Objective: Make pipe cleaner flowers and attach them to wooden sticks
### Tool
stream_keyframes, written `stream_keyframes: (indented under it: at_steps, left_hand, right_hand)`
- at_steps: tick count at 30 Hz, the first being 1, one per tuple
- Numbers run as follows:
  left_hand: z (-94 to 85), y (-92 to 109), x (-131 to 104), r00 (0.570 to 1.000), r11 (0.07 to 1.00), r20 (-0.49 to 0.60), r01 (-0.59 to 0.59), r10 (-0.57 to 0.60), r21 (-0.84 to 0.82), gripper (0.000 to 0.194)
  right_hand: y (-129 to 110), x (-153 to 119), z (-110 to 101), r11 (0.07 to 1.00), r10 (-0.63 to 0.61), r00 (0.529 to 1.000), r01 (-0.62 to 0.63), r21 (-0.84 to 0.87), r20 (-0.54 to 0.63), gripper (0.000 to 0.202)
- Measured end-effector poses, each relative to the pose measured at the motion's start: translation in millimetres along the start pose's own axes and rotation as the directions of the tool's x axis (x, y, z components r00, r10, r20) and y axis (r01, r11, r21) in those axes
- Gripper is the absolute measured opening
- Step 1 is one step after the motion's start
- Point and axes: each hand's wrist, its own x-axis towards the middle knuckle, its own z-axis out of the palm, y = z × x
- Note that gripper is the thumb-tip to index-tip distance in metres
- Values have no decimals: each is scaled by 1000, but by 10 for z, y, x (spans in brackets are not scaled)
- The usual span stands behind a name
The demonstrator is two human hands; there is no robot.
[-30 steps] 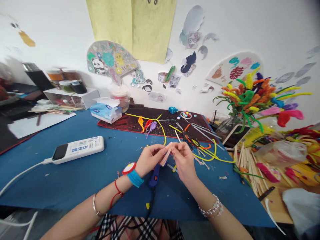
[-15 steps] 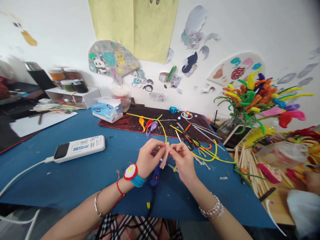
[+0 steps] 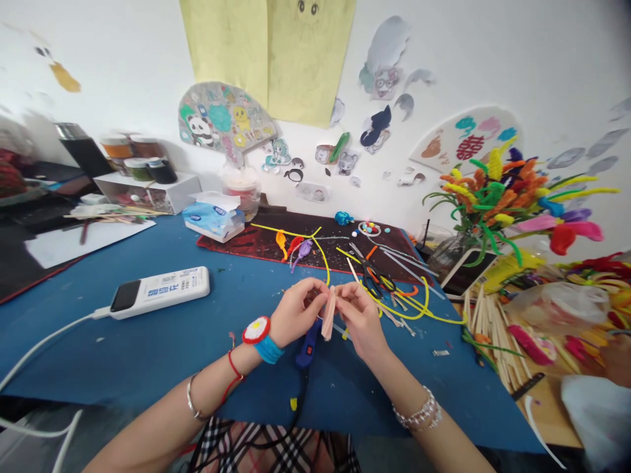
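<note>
Pink bundle (image 3: 328,320) up between my two hands, in front of my middle, above the blue table (image 3: 148,368)
Left hand (image 3: 296,314) pinching its upper end, thumb to forefinger; right hand (image 3: 362,322) meeting it from the other side with the fingertips, remaining fingers curled; whether the right bears any of the weight, I can't tell
Lower end hangs loose toward me, pinched at the top, I judge, so that the strands stay together while the tail is left free
Blue tool (image 3: 307,348) lies just below my hands, its front end hidden by them, red switch facing up; likely set there for a short reach, its black cord running down over the near edge
Scissors (image 3: 377,279) beyond my right hand, among yellow stems (image 3: 424,305); probably kept within reach, though the tangle crowds that side
Small coloured pieces (image 3: 303,248) sit on the dark mat (image 3: 236,243), past my fingers
Roomiest stretch is to my left, between forearm and power bank (image 3: 167,290); right forearm also has bare blue beside it, up to the wooden sticks (image 3: 495,335) at the table's right edge
</note>
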Motion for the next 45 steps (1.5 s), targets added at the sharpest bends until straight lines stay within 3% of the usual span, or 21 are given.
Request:
stream_keyframes:
  at_steps: [3,8,15,20,24,28,30,32,34,36,38,39,43,45]
  left_hand:
    - [1,-7,-8,999,993,-25,-37,40,111,11]
    - [-1,-10,-21,996,975,-35,-78,88,208,11]
    - [-1,23,-7,1000,992,-15,-19,21,122,12]
    - [-2,18,3,998,1000,-61,16,-15,15,14]
    - [-68,0,41,987,996,-161,9,-24,-94,17]
    - [-169,-21,110,935,981,-356,-66,-2,-180,15]
    - [-203,-30,125,900,991,-435,-81,25,-111,13]
    - [-211,-27,109,852,984,-499,-99,160,147,11]
    - [-193,-7,66,822,853,-410,-163,396,496,15]
    - [-156,24,11,803,629,-184,-277,566,726,29]
    - [-118,54,-37,791,464,-11,-348,612,815,41]
    - [-102,65,-55,784,413,22,-351,621,840,45]
    - [-57,84,-101,757,307,42,-315,653,898,50]
    - [-32,73,-100,783,274,100,-331,614,903,47]
  right_hand:
    - [-8,4,5,999,52,999,-52,-7,7,9]
    - [-24,25,-27,988,91,996,-91,-128,0,19]
    - [-31,38,-50,983,134,991,-136,-125,-24,19]
    - [-15,52,-65,979,113,992,-120,-166,-52,21]
    - [-22,59,-78,970,94,995,-100,-221,-39,20]
    - [-58,53,-71,943,82,996,-72,-324,18,17]
    - [-72,49,-73,901,55,997,-28,-434,49,16]
    - [-73,50,-86,847,8,998,29,-531,66,17]
    - [-62,60,-107,819,-30,998,58,-571,58,18]
    - [-43,76,-128,827,-51,998,65,-558,41,20]
    - [-28,92,-141,846,-51,998,62,-529,36,22]
    - [-24,99,-143,852,-50,998,61,-521,35,22]
    - [-36,113,-138,855,-65,997,73,-513,32,22]
    - [-42,125,-149,847,-78,996,84,-524,34,20]
